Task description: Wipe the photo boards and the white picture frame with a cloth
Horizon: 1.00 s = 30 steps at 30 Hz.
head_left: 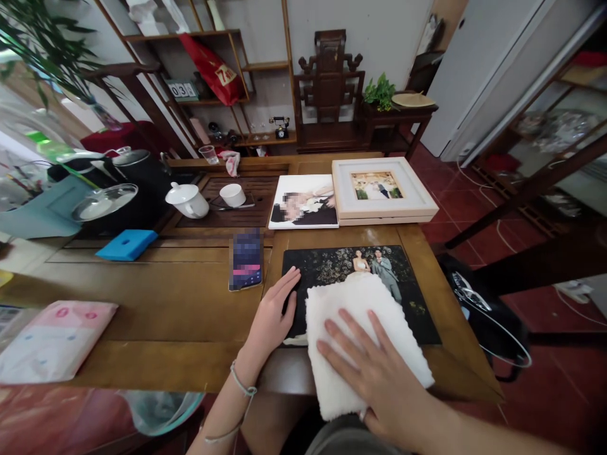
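Note:
A dark wedding photo panel [420,300] lies flat near the table's front edge, showing a couple in front of foliage. Over its lower middle is spread a white fluffy cloth [379,297], which hides part of the picture and hangs past the table edge toward me. My right hand [365,360] rests flat on the cloth with fingers spread. At the panel's left edge, my left hand [277,309] lies with its fingers stretched out and touches the panel. Left of that hand is a phone [246,259] with its screen lit.
Behind the panel sit a white-edged photo print [303,202] and a framed photo [344,183] on a box. A white teapot [187,199], a small white cup [232,194], a blue block [127,244] and a tissue pack [57,341] occupy the left. A black bag [488,316] stands right.

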Each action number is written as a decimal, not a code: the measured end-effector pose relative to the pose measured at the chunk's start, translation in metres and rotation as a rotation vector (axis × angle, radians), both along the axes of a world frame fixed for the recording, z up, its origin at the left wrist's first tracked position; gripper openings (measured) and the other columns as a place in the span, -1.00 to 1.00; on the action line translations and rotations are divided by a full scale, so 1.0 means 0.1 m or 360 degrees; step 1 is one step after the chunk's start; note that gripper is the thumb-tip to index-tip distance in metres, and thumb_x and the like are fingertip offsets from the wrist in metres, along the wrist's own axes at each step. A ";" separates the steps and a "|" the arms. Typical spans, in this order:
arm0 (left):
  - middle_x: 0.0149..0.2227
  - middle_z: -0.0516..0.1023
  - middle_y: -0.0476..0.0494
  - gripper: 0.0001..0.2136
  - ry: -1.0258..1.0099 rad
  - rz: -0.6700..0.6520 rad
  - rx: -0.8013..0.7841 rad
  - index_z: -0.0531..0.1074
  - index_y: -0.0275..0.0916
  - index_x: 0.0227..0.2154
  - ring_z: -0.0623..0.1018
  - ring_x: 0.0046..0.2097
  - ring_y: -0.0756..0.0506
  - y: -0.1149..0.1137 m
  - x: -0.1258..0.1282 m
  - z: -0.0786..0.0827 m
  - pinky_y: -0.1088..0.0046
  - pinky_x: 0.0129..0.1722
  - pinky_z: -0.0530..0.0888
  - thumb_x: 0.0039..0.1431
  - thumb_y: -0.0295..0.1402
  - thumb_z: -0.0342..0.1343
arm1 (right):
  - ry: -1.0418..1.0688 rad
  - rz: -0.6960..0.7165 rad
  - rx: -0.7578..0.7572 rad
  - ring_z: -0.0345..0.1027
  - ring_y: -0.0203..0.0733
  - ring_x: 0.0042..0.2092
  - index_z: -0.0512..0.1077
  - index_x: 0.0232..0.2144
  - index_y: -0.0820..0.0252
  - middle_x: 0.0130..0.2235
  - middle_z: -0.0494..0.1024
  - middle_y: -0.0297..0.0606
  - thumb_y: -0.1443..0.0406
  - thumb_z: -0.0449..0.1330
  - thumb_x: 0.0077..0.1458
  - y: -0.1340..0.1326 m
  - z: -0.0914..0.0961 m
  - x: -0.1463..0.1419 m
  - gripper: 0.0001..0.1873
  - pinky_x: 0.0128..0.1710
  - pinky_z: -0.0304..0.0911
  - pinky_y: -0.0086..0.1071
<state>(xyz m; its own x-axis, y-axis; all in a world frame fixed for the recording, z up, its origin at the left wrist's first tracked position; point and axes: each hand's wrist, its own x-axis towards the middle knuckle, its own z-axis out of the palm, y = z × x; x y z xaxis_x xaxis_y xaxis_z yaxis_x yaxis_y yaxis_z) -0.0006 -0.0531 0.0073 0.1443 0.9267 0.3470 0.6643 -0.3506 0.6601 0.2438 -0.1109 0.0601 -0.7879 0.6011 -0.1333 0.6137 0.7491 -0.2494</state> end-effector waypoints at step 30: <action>0.25 0.40 -0.23 -0.63 -0.0033 0.0004 -0.0010 0.37 -0.17 0.17 0.35 0.30 -0.19 0.00 0.00 0.00 0.05 0.30 0.31 0.36 -0.41 -0.07 | 0.0023 -0.0298 0.0255 -0.43 0.15 0.43 -0.07 0.40 0.00 0.44 -0.15 -0.24 0.42 0.07 -0.05 1.25 -0.08 0.29 -0.05 0.23 -0.57 0.42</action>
